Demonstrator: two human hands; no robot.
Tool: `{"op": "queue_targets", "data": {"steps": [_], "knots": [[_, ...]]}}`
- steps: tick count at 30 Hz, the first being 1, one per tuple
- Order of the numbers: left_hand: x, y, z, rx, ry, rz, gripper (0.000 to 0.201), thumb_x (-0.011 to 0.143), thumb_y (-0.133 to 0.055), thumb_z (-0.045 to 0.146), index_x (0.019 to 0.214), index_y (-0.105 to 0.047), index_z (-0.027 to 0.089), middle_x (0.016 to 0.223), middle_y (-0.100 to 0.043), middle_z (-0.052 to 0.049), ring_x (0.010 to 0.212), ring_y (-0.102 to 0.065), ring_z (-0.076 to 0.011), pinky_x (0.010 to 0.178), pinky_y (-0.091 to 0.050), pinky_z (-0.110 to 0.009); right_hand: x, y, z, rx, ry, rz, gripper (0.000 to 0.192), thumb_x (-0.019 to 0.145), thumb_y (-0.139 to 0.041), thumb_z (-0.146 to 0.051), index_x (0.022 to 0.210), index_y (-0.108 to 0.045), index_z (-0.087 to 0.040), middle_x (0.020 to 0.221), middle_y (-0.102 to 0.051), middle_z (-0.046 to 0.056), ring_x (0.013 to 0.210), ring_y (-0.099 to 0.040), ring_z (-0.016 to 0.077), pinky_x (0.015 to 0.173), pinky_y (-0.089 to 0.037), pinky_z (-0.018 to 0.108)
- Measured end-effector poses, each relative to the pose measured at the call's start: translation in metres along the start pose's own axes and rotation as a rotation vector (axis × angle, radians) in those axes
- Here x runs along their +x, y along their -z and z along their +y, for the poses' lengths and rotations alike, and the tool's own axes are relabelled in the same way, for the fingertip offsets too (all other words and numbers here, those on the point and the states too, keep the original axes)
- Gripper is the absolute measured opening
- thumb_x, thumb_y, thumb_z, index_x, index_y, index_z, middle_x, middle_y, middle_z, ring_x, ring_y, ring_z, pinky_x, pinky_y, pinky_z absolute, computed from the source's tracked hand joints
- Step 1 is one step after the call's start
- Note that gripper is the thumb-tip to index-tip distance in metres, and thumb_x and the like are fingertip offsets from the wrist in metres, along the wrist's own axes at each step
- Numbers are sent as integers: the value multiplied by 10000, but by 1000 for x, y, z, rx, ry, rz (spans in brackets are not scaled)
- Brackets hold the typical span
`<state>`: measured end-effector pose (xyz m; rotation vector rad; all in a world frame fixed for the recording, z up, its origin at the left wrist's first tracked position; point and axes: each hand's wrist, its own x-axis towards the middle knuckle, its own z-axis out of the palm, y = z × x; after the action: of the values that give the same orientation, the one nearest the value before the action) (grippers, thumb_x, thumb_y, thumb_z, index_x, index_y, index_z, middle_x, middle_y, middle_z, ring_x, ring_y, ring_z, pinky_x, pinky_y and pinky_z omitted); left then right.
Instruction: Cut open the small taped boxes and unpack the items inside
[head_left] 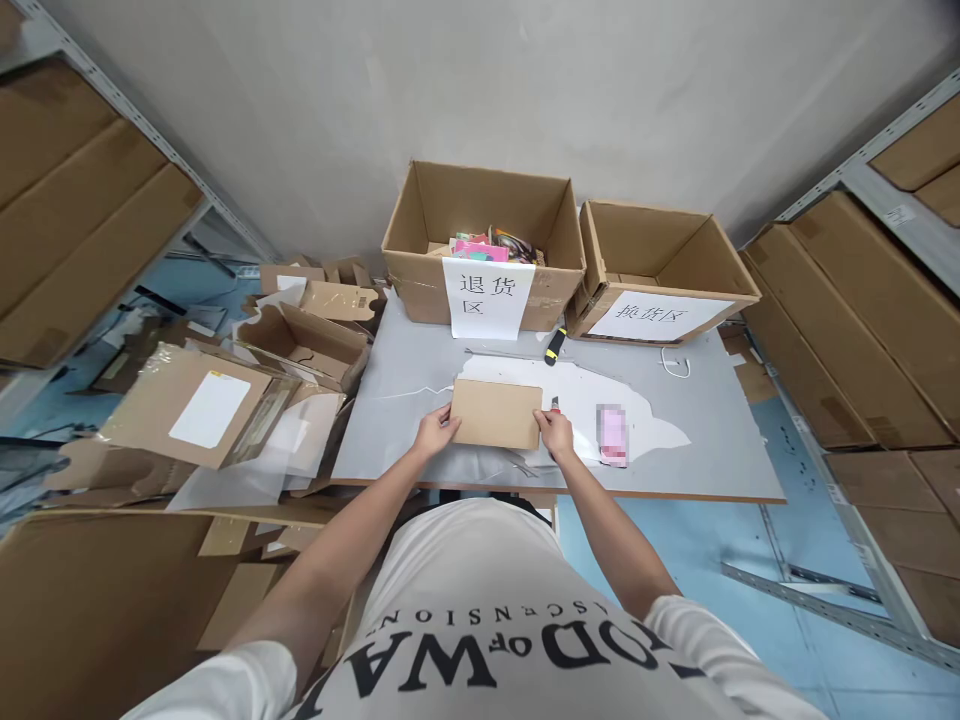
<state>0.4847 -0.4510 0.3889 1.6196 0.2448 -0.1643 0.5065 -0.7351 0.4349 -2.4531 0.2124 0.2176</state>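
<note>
A flat brown cardboard parcel lies on the grey table near its front edge. My left hand grips its left edge and my right hand grips its right edge. A white plastic mailer bag lies spread under and behind the parcel. A pink blurred item rests just right of my right hand. A small red-tipped object peeks out above my right hand.
Two open cardboard boxes stand at the table's back, each with a white paper sign: the left box holds colourful items, the right box. A yellow-black utility knife, a white cable. Torn cartons pile left; shelves of boxes right.
</note>
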Motion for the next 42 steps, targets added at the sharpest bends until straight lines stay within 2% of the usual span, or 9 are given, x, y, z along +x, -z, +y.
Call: {"op": "queue_targets", "data": {"steps": [4,7,12,18,24,26,29,34,42], "knots": [[7,-1,-3,-76,46,20,727,573,-775,345,1241,-587,125,1254,-611,-135,1180,-560,-312,1032,-419,-448,8,-6,6,109,-40,-59,282,860,-486,-334,889,-726,-187,884,-735,81,845,-669,230,707,-460,281],[14,-2,-7,-131,51,33,737,527,-803,402,1183,-625,117,1221,-632,-139,1183,-555,-325,1045,-400,-469,12,-13,15,231,-33,-97,291,840,-522,-314,1016,-707,-174,993,-730,84,924,-676,213,772,-488,269],[22,-3,-12,-155,73,36,780,478,-812,526,1114,-659,101,1167,-658,-160,1145,-577,-345,1017,-422,-494,16,-25,26,295,-44,-58,335,849,-524,-381,1021,-703,-156,1042,-718,115,967,-670,219,843,-484,285],[20,-6,-14,-142,82,63,778,504,-800,542,1128,-652,101,1160,-663,-159,1129,-592,-324,1011,-430,-481,17,-30,26,391,-50,-16,348,822,-561,-406,1015,-698,-150,1018,-722,133,961,-674,244,838,-502,324],[8,6,-25,-94,121,140,510,739,-636,436,1157,-637,144,1272,-598,-142,1219,-529,-300,1020,-414,-493,2,-31,40,439,-10,12,421,894,-406,-394,1154,-635,-155,1185,-657,130,1074,-631,217,946,-471,364],[1,13,-32,-76,129,143,475,731,-636,343,1167,-633,154,1313,-564,-142,1245,-507,-290,1050,-384,-484,-7,-33,50,462,-29,4,439,888,-392,-342,1236,-579,-150,1241,-622,132,1082,-630,205,951,-477,368],[-9,18,-41,-46,132,108,586,616,-713,250,1183,-623,135,1347,-525,-163,1261,-488,-295,1098,-326,-458,-21,-37,60,447,2,-80,524,807,-496,-237,1326,-504,-161,1310,-572,129,1127,-607,215,956,-483,371],[-14,9,-49,-11,86,7,708,573,-749,366,1215,-594,112,1338,-537,-150,1269,-477,-299,1096,-315,-467,-31,-44,54,374,28,-139,654,738,-591,-190,1377,-452,-207,1243,-627,86,1127,-599,232,945,-490,404],[-11,5,-50,55,34,-2,643,615,-719,508,1141,-653,145,1233,-629,-108,1210,-535,-302,1082,-335,-464,-27,-48,44,453,20,-102,515,780,-532,-185,1293,-535,-148,1121,-687,117,1009,-661,229,923,-487,384]]}}
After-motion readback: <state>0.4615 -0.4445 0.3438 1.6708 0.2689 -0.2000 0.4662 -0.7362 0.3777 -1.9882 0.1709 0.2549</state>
